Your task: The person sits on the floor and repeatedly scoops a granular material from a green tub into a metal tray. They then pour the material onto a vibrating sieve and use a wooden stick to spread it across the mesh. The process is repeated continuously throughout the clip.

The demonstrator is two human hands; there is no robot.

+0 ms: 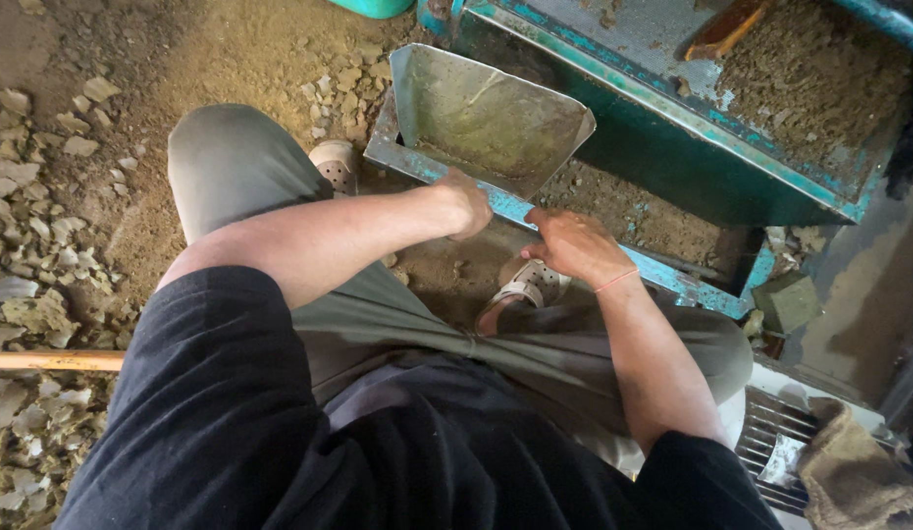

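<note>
Person squats over a dirt floor, facing a teal metal machine (662, 147). Left hand (463, 203) is curled on the front lip of the metal chute (486, 118) that sticks out from the machine's near side; fingers wrap the edge, closed grip on it. Right hand (574, 245) lies flat on the teal rail (662, 275) just right of the chute, fingers spread, holding nothing. Perforated sandals (525, 285) sit below the chute. Pale stone chips (34, 275) are scattered well left of the chute. A wooden handle (44, 360) lies among the chips. Brown crumbly material (809, 79) fills the machine's top tray.
</note>
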